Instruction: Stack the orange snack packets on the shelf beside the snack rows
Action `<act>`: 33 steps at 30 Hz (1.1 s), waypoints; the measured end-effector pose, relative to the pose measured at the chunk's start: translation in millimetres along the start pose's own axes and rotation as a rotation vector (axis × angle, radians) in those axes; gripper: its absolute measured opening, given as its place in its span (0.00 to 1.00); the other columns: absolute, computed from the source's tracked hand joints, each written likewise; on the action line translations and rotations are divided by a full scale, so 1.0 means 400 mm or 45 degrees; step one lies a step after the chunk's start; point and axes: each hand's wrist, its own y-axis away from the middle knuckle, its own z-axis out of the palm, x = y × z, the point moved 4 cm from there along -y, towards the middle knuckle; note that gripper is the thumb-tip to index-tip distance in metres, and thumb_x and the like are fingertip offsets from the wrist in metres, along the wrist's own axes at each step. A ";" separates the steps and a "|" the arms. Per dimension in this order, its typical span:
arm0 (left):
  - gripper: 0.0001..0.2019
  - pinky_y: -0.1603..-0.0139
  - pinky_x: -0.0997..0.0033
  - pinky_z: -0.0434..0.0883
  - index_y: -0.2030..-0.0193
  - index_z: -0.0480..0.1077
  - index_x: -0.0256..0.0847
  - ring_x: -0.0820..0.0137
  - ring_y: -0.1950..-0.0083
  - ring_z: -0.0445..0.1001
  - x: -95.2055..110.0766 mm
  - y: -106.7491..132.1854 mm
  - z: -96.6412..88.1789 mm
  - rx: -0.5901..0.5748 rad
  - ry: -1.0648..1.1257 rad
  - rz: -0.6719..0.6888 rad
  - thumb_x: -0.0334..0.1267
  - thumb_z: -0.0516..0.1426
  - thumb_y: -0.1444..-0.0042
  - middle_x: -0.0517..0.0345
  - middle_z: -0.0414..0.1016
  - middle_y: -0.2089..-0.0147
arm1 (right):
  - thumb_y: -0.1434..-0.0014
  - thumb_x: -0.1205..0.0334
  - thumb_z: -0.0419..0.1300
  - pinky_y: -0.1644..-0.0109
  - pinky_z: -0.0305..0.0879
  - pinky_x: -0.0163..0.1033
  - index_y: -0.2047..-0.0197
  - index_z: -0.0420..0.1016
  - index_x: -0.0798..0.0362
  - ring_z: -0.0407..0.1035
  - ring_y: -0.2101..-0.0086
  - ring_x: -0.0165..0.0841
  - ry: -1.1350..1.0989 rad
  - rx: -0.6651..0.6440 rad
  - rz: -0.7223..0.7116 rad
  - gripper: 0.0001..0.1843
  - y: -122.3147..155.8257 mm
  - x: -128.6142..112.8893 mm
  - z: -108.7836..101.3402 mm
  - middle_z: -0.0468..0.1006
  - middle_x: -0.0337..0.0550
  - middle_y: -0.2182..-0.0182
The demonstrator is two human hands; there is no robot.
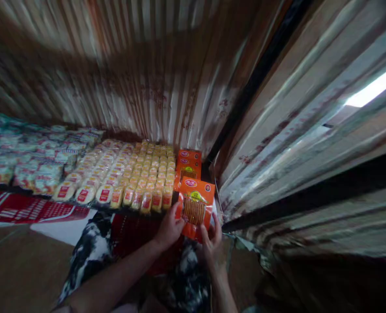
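Between my two hands is an orange snack packet [195, 208] with a clear window showing brown sticks inside. My left hand [170, 227] grips its left edge, fingers closed on it. On the lower right, my right hand [212, 240] pinches the same packet with thumb and fingers. Just behind it, more orange packets [189, 160] stand at the right end of the shelf, partly hidden by the held one. Immediately left of them run rows of small yellow-wrapped snacks [150, 176].
Further left lie rows of round white-wrapped snacks [91, 184] and piled white-and-red bags [43, 165]. A corrugated wall [130, 87] rises behind the shelf. Another corrugated panel [277, 143] with dark bars closes in on the right. Red cartons [39, 208] sit below the shelf.
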 end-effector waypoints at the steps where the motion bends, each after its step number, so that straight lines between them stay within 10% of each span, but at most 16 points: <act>1: 0.24 0.47 0.64 0.72 0.42 0.61 0.32 0.62 0.43 0.69 0.000 -0.005 0.000 0.006 -0.023 0.007 0.29 0.52 0.47 0.40 0.64 0.40 | 0.48 0.42 0.56 0.52 0.72 0.47 0.34 0.55 0.57 0.72 0.52 0.43 0.072 0.005 -0.030 0.43 -0.007 0.001 -0.002 0.74 0.57 0.47; 6: 0.20 0.45 0.64 0.71 0.48 0.66 0.36 0.65 0.45 0.71 0.004 -0.033 0.002 0.075 -0.139 0.063 0.28 0.53 0.49 0.44 0.67 0.43 | 0.51 0.42 0.56 0.47 0.68 0.49 0.53 0.77 0.59 0.72 0.52 0.45 0.277 0.062 -0.071 0.32 -0.054 0.016 -0.007 0.77 0.58 0.53; 33: 0.25 0.33 0.56 0.58 0.42 0.65 0.28 0.53 0.33 0.57 0.073 -0.211 0.051 0.358 -0.728 0.101 0.28 0.56 0.50 0.34 0.59 0.35 | 0.52 0.47 0.55 0.59 0.72 0.43 0.56 0.78 0.59 0.76 0.62 0.42 0.361 -0.053 -0.136 0.28 -0.324 -0.014 0.077 0.81 0.53 0.61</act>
